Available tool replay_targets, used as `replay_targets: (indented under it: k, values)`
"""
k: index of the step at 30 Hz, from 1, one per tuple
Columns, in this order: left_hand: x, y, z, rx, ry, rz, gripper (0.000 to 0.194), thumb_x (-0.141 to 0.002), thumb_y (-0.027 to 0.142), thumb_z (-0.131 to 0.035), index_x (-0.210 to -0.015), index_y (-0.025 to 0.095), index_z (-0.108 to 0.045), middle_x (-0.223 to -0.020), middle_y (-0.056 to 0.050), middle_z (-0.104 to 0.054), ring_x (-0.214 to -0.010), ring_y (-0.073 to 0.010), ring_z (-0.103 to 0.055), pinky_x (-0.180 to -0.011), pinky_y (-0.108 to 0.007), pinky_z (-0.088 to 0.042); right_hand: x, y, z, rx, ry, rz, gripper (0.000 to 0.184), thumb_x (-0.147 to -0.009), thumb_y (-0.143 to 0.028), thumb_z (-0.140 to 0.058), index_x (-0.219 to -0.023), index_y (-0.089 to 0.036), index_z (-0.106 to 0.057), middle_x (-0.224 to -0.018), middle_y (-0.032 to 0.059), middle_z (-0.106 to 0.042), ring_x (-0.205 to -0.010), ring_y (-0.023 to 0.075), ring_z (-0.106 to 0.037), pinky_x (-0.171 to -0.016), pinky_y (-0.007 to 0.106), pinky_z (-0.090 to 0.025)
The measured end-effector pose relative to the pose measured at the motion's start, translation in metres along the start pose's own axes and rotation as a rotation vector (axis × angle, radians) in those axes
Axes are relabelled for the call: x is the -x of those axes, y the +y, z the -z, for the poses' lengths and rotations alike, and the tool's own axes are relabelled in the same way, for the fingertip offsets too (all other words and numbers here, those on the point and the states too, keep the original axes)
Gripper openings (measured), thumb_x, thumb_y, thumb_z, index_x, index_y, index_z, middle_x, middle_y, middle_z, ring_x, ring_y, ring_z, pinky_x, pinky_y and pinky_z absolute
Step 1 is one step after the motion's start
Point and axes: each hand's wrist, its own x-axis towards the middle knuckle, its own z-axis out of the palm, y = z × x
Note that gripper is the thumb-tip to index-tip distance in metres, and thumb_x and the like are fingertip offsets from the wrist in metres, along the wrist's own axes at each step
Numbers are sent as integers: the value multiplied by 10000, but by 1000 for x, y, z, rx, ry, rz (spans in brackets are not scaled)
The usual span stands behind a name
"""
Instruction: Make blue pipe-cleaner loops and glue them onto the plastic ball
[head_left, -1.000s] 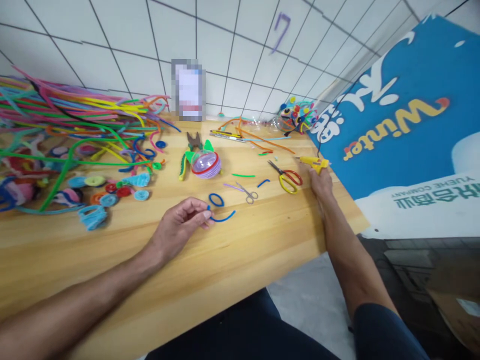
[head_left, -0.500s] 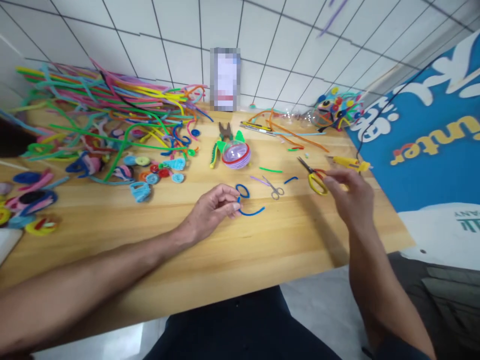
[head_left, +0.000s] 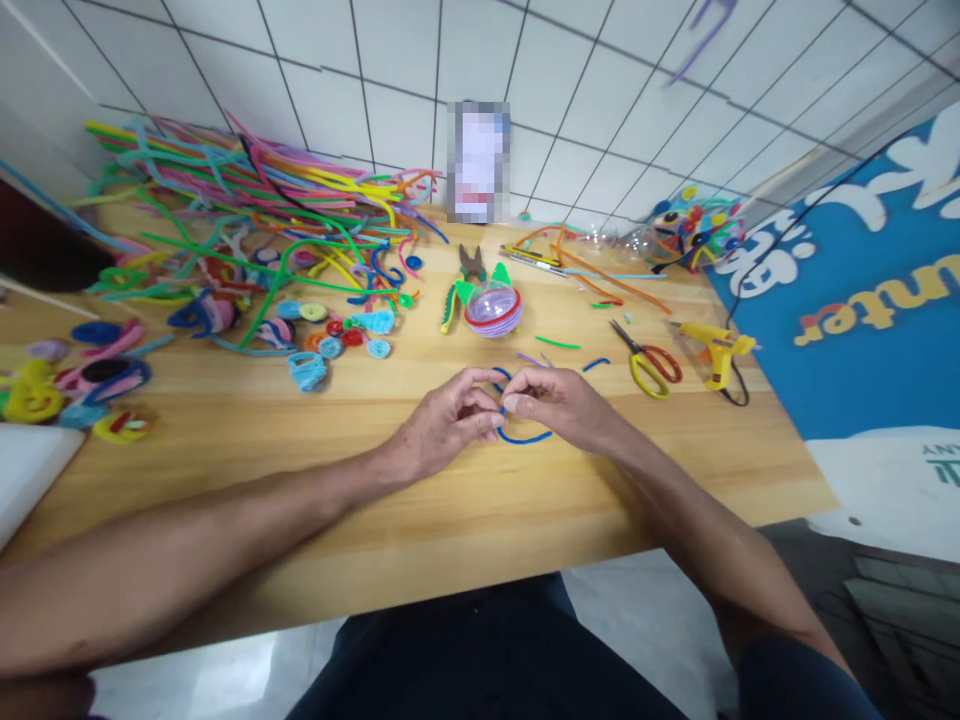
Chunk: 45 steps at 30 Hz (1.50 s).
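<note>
My left hand (head_left: 442, 425) and my right hand (head_left: 559, 402) meet over the middle of the wooden table (head_left: 450, 500). Both pinch a short blue pipe cleaner (head_left: 525, 437), whose curved free end lies on the wood under my right hand. A small blue ring sits just behind the fingers, mostly hidden. Beyond my hands rests a clear ball wrapped in purple and red pipe cleaners with green ears (head_left: 492, 307).
A heap of coloured pipe cleaners (head_left: 247, 215) covers the back left, with coiled discs (head_left: 330, 345) in front. Pliers (head_left: 471, 262), red-and-yellow scissors (head_left: 649, 362) and a yellow glue gun (head_left: 716, 350) lie to the right. A blue printed board (head_left: 862, 300) leans at the right edge.
My right hand left the glue gun, swept left across the table and joined my left hand on the blue pipe cleaner. The view shifted to the left.
</note>
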Motion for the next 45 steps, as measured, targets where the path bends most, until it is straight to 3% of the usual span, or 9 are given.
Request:
replay_targets:
  k: [8, 14, 17, 23, 27, 30, 34, 38, 45]
  values:
    - [-6, -4, 3, 41, 14, 44, 366, -813, 323, -873, -1021, 198, -599, -694, 47, -703, -627, -126, -686, -642, -250, -533, 4, 5, 12, 233, 293, 71, 275, -956, -409, -600, -739, -241, -576, -714, -14, -603, -701, 166, -537, -695, 304, -410]
    - [-8, -1, 3, 35, 35, 38, 337, -799, 325, -882, -954, 184, -618, -699, 29, -716, -621, -126, -690, -624, -246, -544, 8, 20, 23, 334, 384, 8, 358, -967, -414, -534, -655, -248, -478, -599, -39, -459, -598, 152, -432, -616, 309, -324]
    - [-7, 0, 3, 31, 38, 38, 308, -801, 333, -872, -950, 178, -651, -714, 17, -728, -645, -133, -704, -643, -255, -565, 10, 34, 44, 370, 541, -68, 367, -936, -408, -538, -612, -252, -463, -571, -38, -440, -590, 156, -427, -594, 310, -306]
    - [-6, 2, 2, 4, 43, 61, 274, -788, 342, -864, -929, 173, -700, -720, 5, -740, -653, -145, -707, -658, -275, -583, 6, 67, 114, 305, 973, -228, 399, -930, -401, -524, -562, -261, -456, -515, -39, -434, -542, 154, -429, -592, 319, -382]
    - [-6, 3, 2, 6, 60, 51, 296, -766, 365, -883, -906, 166, -715, -724, 5, -745, -651, -130, -693, -654, -260, -577, 3, 82, 133, 363, 1016, -200, 193, -804, -397, -714, -835, -238, -610, -834, 12, -677, -749, 188, -611, -706, 334, -512]
    - [-6, 4, 1, 23, 113, 47, 341, -734, 392, -915, -890, 160, -720, -724, 5, -746, -646, -124, -689, -642, -250, -576, 10, 76, 110, 310, 900, -101, 458, -733, -411, -805, -1124, -244, -636, -1122, 59, -718, -909, 221, -672, -792, 380, -562]
    - [-8, 5, 1, 85, 198, 45, 432, -695, 454, -954, -902, 151, -724, -731, -7, -765, -631, -131, -709, -628, -255, -592, 35, 48, 40, 60, 635, 44, 229, -937, -460, -697, -1029, -251, -681, -976, 31, -736, -892, 202, -687, -844, 377, -564]
    - [-9, 4, 2, 117, 272, 63, 513, -667, 514, -977, -929, 147, -732, -749, -28, -794, -675, -162, -761, -647, -267, -618, 42, 29, -19, -168, 564, 71, 216, -937, -441, -751, -1006, -252, -670, -966, 20, -748, -839, 173, -700, -807, 341, -563]
    - [-8, 2, 2, 138, 260, 62, 519, -682, 550, -972, -947, 147, -779, -795, -48, -822, -728, -179, -791, -694, -280, -642, 15, 34, -37, -355, 595, 69, 258, -850, -412, -826, -869, -239, -636, -749, -28, -696, -661, 139, -657, -674, 292, -533]
